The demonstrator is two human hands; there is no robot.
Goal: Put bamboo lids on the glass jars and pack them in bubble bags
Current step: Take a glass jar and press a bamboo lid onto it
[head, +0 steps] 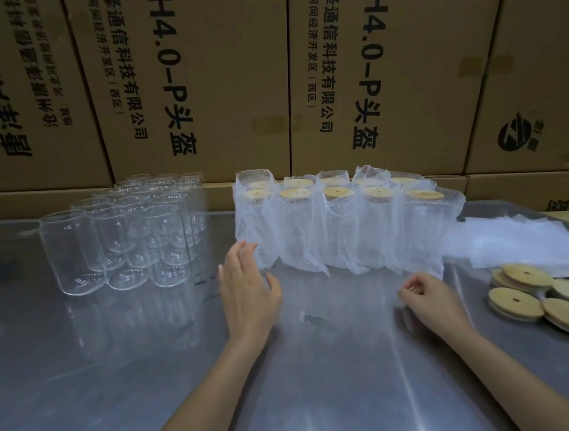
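The table [151, 364] was glossy, scuffed metal. The jars [117, 243] were clear glass, the lids [514, 303] matt bamboo, the bags [346, 230] translucent bubble plastic, the boxes [230, 82] matt cardboard.

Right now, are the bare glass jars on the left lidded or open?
Open. The bare glass jars stand upright with empty rims; the loose bamboo lids lie at right.
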